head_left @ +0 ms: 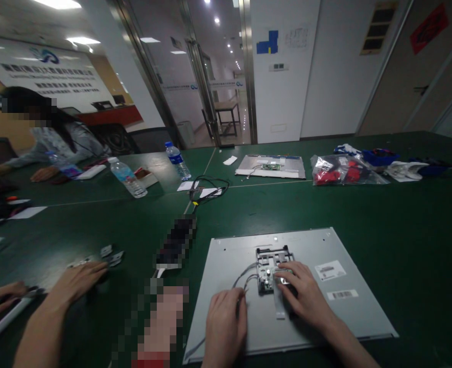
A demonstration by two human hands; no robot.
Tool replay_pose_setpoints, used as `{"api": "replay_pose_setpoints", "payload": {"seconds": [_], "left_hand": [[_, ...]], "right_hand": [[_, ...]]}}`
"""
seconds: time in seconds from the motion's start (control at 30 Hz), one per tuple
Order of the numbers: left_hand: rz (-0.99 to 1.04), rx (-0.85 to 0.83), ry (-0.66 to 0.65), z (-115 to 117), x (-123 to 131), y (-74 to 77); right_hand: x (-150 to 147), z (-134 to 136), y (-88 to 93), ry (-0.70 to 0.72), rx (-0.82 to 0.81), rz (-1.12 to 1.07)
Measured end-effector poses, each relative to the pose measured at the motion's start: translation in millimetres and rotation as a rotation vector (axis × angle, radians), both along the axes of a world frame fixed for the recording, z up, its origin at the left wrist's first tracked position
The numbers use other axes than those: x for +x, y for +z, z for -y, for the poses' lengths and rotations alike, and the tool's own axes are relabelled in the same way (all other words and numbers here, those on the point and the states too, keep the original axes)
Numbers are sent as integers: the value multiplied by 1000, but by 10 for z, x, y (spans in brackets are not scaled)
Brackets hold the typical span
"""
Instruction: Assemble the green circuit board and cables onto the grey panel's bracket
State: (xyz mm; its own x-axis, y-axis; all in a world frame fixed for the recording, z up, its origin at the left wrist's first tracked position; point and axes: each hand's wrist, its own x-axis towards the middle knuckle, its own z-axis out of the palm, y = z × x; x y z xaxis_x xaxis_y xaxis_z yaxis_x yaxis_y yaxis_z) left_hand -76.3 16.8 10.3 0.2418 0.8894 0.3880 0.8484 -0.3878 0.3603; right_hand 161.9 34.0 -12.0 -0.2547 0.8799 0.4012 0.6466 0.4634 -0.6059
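A flat silver panel (302, 317) with two white labels lies on the green table. Near its middle sits a black frame (263, 259) holding a small circuit board, with thin grey cables (244, 272) running out to the left. My left hand (226, 322) is closed at the cable ends, thumb and fingertips pinched together left of the frame. My right hand (302, 291) rests over the right side of the frame, fingers curled on the circuit board. A pale ribbon strip (279, 305) hangs below the board, beside my right hand.
Another person's hands (78, 281) are at the left beside small metal parts (112, 255). Across the table (279, 207) are a second panel (244, 164), a plastic bag (350, 171) with red items, water bottles (128, 178) and black cables (220, 188). A person (63, 135) sits far left.
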Motion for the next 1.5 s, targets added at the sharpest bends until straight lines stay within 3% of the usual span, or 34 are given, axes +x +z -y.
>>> {"api": "replay_pose_setpoints", "payload": {"seconds": [0.4,0.63,1.5], "left_hand": [[-101,-3,-44,-245,116,-21],[-127,15,-95,-230,142,-137],[-163,-8,-206,-224,125,-142]], "right_hand": [[-2,-22,-10,2,8,6],[-21,-38,-10,1,4,10],[-28,-58,-11,-3,33,7]]}}
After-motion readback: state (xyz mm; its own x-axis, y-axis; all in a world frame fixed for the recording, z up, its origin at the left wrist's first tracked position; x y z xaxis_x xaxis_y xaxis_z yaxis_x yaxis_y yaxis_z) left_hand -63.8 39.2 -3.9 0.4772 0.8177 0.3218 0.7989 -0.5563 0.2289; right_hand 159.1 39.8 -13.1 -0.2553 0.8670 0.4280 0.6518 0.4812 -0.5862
